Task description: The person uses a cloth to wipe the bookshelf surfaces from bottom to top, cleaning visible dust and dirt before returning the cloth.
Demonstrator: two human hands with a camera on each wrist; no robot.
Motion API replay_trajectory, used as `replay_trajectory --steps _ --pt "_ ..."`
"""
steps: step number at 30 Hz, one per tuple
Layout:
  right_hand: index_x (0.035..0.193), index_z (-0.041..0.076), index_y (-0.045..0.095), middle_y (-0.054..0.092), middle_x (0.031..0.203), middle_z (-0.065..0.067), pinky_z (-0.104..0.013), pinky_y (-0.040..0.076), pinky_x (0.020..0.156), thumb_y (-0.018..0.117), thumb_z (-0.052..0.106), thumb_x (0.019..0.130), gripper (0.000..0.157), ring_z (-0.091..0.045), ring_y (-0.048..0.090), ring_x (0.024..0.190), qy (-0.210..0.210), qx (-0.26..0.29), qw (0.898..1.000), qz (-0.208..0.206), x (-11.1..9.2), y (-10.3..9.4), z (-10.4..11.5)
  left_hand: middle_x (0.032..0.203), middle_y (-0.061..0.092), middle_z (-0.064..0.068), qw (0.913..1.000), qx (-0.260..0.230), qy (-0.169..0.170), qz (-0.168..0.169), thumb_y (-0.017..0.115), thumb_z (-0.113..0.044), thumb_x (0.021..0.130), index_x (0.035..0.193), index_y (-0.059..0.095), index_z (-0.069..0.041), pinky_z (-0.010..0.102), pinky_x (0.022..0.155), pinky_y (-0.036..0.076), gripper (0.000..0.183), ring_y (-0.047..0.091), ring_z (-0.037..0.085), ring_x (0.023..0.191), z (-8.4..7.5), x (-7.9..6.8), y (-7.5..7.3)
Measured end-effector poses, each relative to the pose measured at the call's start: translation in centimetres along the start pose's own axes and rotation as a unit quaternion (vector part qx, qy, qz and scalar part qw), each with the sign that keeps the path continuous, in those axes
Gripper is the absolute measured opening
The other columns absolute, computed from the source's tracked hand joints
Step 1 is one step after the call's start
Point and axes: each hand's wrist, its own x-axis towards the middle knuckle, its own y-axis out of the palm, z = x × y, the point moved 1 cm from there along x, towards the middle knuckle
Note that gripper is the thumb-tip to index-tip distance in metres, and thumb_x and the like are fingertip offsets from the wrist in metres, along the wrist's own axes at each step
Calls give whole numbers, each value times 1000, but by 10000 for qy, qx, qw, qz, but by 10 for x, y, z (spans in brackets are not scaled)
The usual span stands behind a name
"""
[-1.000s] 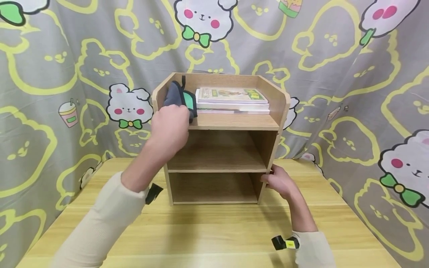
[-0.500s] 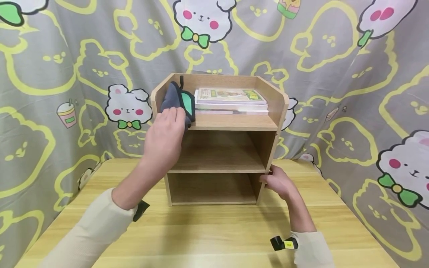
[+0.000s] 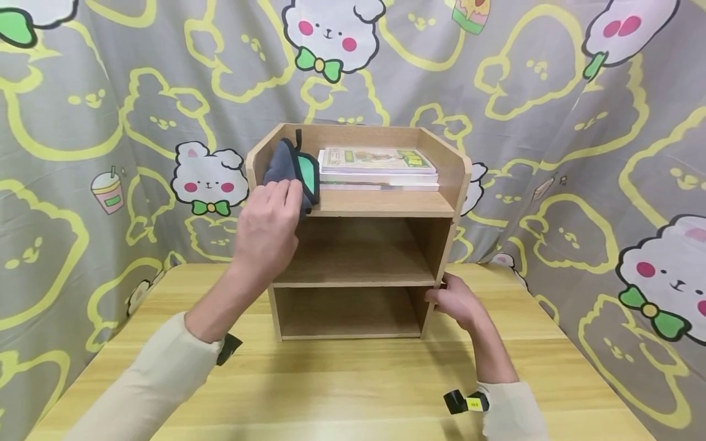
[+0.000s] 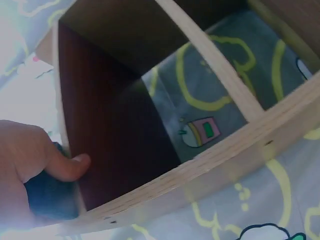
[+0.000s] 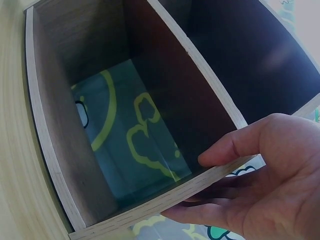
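A small wooden shelf unit (image 3: 353, 282) stands on the table, with its front facing me. At the top level's left end leans a dark grey-blue cloth item (image 3: 282, 160) with a green panel and a black loop, perhaps an oven mitt. My left hand (image 3: 267, 226) lies at the front edge there, fingers curled over the cloth's lower part. In the left wrist view its thumb (image 4: 75, 167) hooks under the top board. My right hand (image 3: 456, 301) grips the right side panel low down, thumb inside and fingers outside, as the right wrist view shows (image 5: 280, 170).
Beside the cloth item, a stack of thin books (image 3: 380, 166) lies flat on the top level. Below are two open compartments. The light wood table (image 3: 342, 380) spreads around the unit, and a patterned curtain (image 3: 138, 122) hangs behind it and along both sides.
My left hand has slid down and slightly left from the cloth item toward the top board's front edge. The right hand keeps its hold. The view has shifted slightly.
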Motion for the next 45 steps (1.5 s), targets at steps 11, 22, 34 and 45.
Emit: replay_trajectory --steps 11,22,34,45 --pt "136 -13 45 55 128 -27 -35 53 83 55 2 84 56 -23 58 102 -24 -144 9998 -154 2 2 0 96 73 22 9629 -2050 -1581 -766 76 -16 81 119 57 0 50 69 57 45 70 41 74 16 0 -56" --pt "138 -13 44 57 127 -24 -36 53 86 55 2 84 56 -27 58 107 25 -33 9999 -107 1 1 -2 115 69 5 8891 -3769 -2098 -1533 86 -9 78 123 63 -6 25 97 48 51 65 13 111 16 4 -96" --pt "137 -12 45 57 126 -23 -35 53 86 55 2 85 55 -22 58 102 10 -51 10000 -85 3 2 -5 106 74 7 9324 -3055 -1391 1338 73 2 86 123 64 -20 44 78 54 44 71 26 92 29 -39 -69" --pt "139 -12 43 56 130 -26 -38 54 88 56 2 84 58 -27 58 109 33 0 9999 -104 2 1 0 75 60 -12 8775 -2866 12 3845 75 8 79 101 59 -24 24 57 46 42 55 3 66 18 -119 -2"
